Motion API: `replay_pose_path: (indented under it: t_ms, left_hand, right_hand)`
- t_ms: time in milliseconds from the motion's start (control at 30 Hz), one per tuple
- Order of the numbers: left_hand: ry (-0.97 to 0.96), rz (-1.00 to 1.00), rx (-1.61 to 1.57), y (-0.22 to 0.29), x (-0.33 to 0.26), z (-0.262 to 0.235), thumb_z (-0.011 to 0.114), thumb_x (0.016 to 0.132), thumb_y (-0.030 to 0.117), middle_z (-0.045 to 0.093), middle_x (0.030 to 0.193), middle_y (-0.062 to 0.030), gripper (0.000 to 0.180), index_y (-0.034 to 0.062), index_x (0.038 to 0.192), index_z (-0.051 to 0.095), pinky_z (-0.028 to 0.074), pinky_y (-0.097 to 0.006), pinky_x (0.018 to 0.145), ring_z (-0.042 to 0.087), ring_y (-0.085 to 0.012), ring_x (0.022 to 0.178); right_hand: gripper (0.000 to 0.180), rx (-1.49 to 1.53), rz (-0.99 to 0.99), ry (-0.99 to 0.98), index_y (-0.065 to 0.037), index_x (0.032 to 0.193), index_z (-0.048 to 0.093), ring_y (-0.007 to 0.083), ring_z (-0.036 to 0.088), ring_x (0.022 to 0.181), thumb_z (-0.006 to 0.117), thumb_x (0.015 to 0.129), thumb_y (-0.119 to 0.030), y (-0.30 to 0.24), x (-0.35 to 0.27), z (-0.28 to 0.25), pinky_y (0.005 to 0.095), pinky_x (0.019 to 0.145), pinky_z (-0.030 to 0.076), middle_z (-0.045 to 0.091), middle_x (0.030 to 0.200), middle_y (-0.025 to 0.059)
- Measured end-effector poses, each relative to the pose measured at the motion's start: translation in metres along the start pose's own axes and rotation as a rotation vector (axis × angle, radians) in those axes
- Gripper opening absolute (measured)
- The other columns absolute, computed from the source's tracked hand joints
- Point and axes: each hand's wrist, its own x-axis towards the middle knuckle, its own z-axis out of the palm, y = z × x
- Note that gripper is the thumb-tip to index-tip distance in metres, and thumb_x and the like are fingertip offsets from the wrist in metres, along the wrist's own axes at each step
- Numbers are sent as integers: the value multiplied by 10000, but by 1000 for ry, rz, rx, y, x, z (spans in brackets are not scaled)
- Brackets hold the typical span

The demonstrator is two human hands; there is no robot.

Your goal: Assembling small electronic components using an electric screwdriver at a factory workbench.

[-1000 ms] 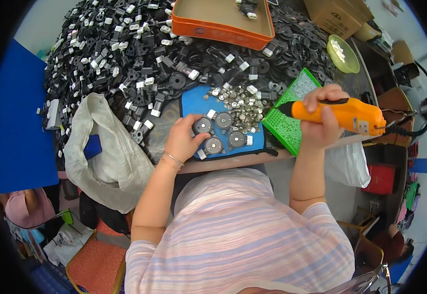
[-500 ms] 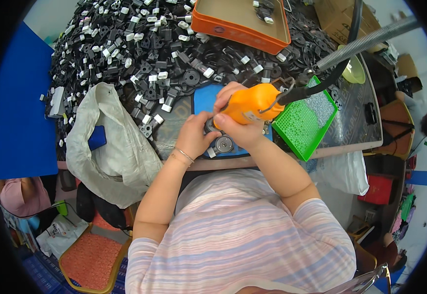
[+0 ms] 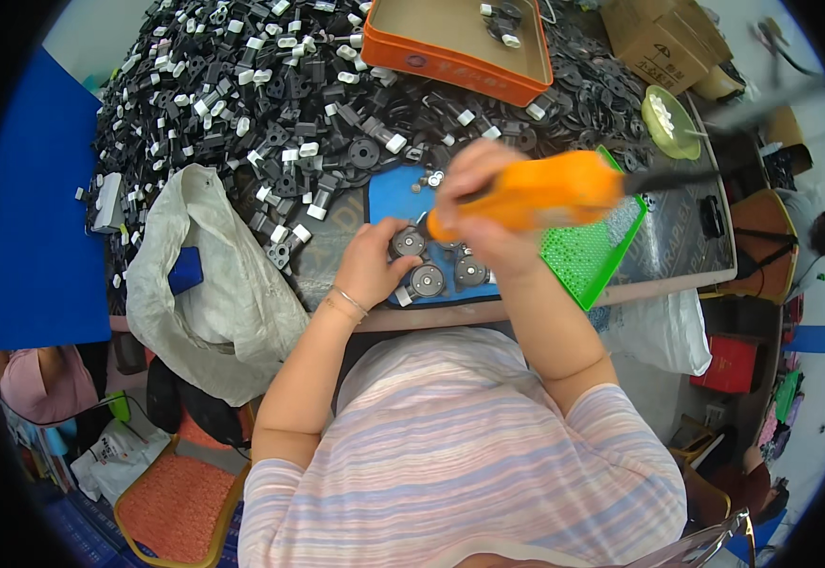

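Note:
My left hand (image 3: 370,265) pinches a round black part with a silver disc in its middle (image 3: 408,241) between thumb and fingers, against a blue mat (image 3: 394,194). In my right hand (image 3: 488,227), blurred by motion, is an orange electric screwdriver (image 3: 569,192), lying nearly level. Its tip end is just right of the held part, apart from it as far as I can see. Two more such round parts lie close by: one round part (image 3: 427,280) beside my left thumb, another (image 3: 470,272) under my right hand. Small metal pieces (image 3: 433,179) rest on the mat's far side.
A big heap of black and white plastic parts (image 3: 242,104) covers the table's far left. Behind the mat stands an orange tin (image 3: 450,76). Right are a green tray of small metal pieces (image 3: 573,260) and a yellow-green bowl (image 3: 682,137). A whitish sack (image 3: 161,303) hangs at left.
The screwdriver has swung from over the held part out to the right and tipped level, its cord moving along. The round part under my right hand now shows. My left hand stays in place.

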Motion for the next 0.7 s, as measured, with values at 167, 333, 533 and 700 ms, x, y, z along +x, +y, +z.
replay_pose_path:
  t_ms: [167, 333, 533, 700]
  left_hand:
    - [48, 273, 165, 13, -6, 1, 747, 625, 502, 191, 1473, -180, 861, 161, 1342, 414, 302, -508, 1005, 256, -450, 1289]
    - [-101, 335, 486, 47, 0, 23, 694, 589, 618, 179, 1492, -125, 876, 254, 1337, 422, 252, -637, 950, 151, -392, 1355]
    - [-79, 312, 525, 40, 2, 34, 724, 656, 339, 430, 1303, -101, 617, 227, 1228, 519, 300, -511, 922, 384, -312, 1206]
    - [0, 431, 475, 30, -9, 35, 699, 700, 245, 477, 1250, -77, 480, 228, 1156, 553, 335, -504, 870, 424, -290, 1178]
  right_hand:
    - [282, 160, -140, 178, -46, 1008, 500, 170, 505, 698, 613, 774, -156, -48, -3, -41, 315, 667, 423, 461, 930, 86]
    - [284, 127, -98, 310, -45, 1005, 499, 171, 493, 691, 612, 771, -158, -61, -32, -61, 306, 658, 412, 450, 919, 84]
    - [280, 18, -116, 351, -8, 958, 497, 177, 524, 651, 636, 724, -77, -67, -51, -73, 306, 622, 455, 467, 886, 109]
    - [281, -50, -88, 347, -28, 991, 498, 177, 503, 677, 625, 767, -140, -72, -60, -84, 294, 639, 418, 453, 910, 94]
